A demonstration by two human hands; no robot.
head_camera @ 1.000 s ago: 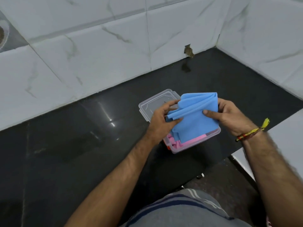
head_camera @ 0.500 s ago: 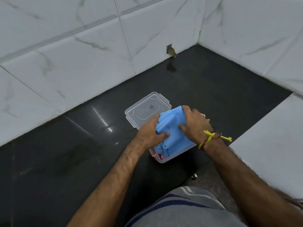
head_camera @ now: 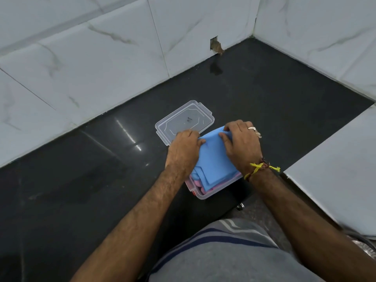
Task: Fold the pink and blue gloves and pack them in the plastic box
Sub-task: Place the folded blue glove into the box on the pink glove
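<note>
A clear plastic box [head_camera: 211, 195] stands on the black counter. Folded blue gloves [head_camera: 213, 159] lie on top inside it, with pink gloves [head_camera: 197, 183] showing beneath at the near left corner. My left hand [head_camera: 183, 151] presses on the blue gloves' left edge, fingers curled over it. My right hand [head_camera: 242, 144] presses down on their far right part, wearing a ring and a yellow thread wristband. The box's far side is hidden by my hands.
The clear lid [head_camera: 184, 122] lies flat on the black counter [head_camera: 91, 180] just behind the box. White marble-tiled walls [head_camera: 101, 58] close the back and right. A white ledge [head_camera: 335, 169] sits at the right. A small hole [head_camera: 215, 45] marks the wall.
The blue gloves were held above the box a second ago; both hands have lowered them in and now press them down flat.
</note>
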